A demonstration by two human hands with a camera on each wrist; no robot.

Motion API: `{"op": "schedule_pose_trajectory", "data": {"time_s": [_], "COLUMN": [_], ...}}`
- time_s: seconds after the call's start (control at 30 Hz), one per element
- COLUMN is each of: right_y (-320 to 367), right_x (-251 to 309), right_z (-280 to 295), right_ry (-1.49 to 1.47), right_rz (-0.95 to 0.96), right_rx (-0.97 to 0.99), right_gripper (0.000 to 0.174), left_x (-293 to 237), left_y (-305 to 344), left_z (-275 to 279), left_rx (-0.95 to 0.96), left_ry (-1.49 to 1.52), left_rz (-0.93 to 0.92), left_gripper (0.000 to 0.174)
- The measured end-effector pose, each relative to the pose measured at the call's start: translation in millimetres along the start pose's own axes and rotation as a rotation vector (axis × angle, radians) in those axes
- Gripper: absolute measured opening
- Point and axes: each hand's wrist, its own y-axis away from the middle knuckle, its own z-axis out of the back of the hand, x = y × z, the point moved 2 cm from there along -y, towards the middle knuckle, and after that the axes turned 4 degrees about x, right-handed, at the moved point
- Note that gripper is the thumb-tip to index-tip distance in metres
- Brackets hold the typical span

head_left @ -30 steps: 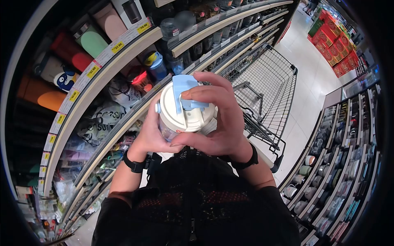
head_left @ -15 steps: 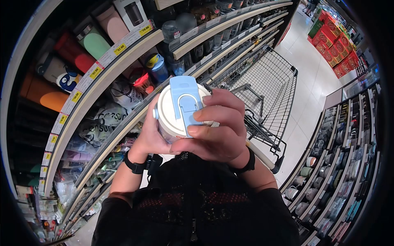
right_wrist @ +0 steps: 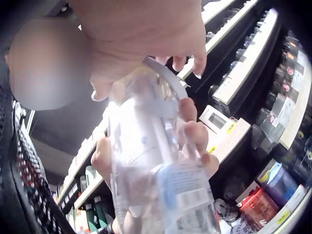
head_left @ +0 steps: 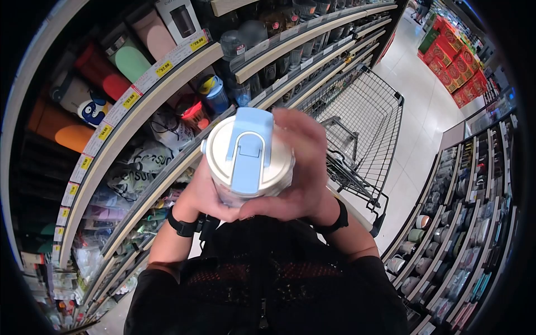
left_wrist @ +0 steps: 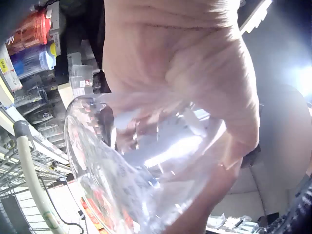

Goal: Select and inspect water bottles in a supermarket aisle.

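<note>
A clear plastic water bottle [right_wrist: 141, 151] with a cream-white lid [head_left: 220, 142] is in front of the chest, lid up toward the head camera. A light-blue flip strap [head_left: 248, 151] runs across the lid. My left hand [head_left: 209, 192] holds the bottle round its body; its curled fingers [right_wrist: 195, 134] show through and beside the clear wall in the right wrist view. My right hand [head_left: 301, 164], blurred, is at the lid's right side, thumb near the front rim and fingers loosely bent off the strap. A printed label [right_wrist: 187, 195] is on the bottle.
Shelves with price tags [head_left: 131, 100] curve along the left, carrying tumblers, a red cup [head_left: 191, 109] and a blue cup [head_left: 213, 92]. A wire shopping cart [head_left: 363, 123] stands ahead to the right. Red boxes [head_left: 455, 64] are stacked farther off, and mug shelves [head_left: 446, 223] line the right.
The right fingers, on the blue strap before, have moved off it to the lid's right side. The strap, raised at first, now lies along the lid. The left hand keeps its hold.
</note>
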Motion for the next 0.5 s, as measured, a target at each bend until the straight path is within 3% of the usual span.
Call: {"op": "schedule_pose_trajectory", "data": {"time_s": [0.03, 0.07, 0.13, 0.17, 0.27, 0.4, 0.47, 0.5], "right_y": [0.8, 1.5, 3.6, 5.6, 6.4, 9.0, 12.3, 13.0], "right_x": [-7.0, -8.4, -14.0, -10.9, -14.6, -17.1, -20.7, -22.1], "right_z": [-0.7, -3.7, -15.0, -11.1, -12.2, -25.8, -28.6, -28.8], "right_ry": [-0.093, -0.090, -0.845, -0.968, -0.990, -1.030, -1.027, -1.028], "right_rz": [-0.123, -0.121, -0.404, -0.485, -0.436, -0.446, -0.453, -0.462], "right_rx": [-0.020, -0.022, 0.023, 0.129, 0.232, 0.063, 0.021, -0.014], "right_gripper": [0.115, 0.115, 0.139, 0.133, 0.132, 0.114, 0.106, 0.098], "left_x": [-1.8, -3.3, -5.4, -6.4, -2.0, 10.0, 7.9, 5.3], "left_y": [0.5, 0.2, -1.4, -3.1, -2.1, 0.6, -2.7, -4.5], "left_z": [2.4, 3.0, 1.3, 2.2, 6.4, 7.4, 5.3, 5.0], "left_rx": [0.078, 0.157, 0.171, 0.222, 0.289, 0.317, 0.258, 0.272], "left_ry": [0.037, 0.076, 0.199, 0.242, 0.251, 0.414, 0.612, 0.581], "left_rz": [-0.009, -0.018, -0.002, -0.035, -0.124, -0.016, 0.217, 0.217], "left_gripper": [0.129, 0.127, 0.119, 0.116, 0.110, 0.110, 0.110, 0.109]}}
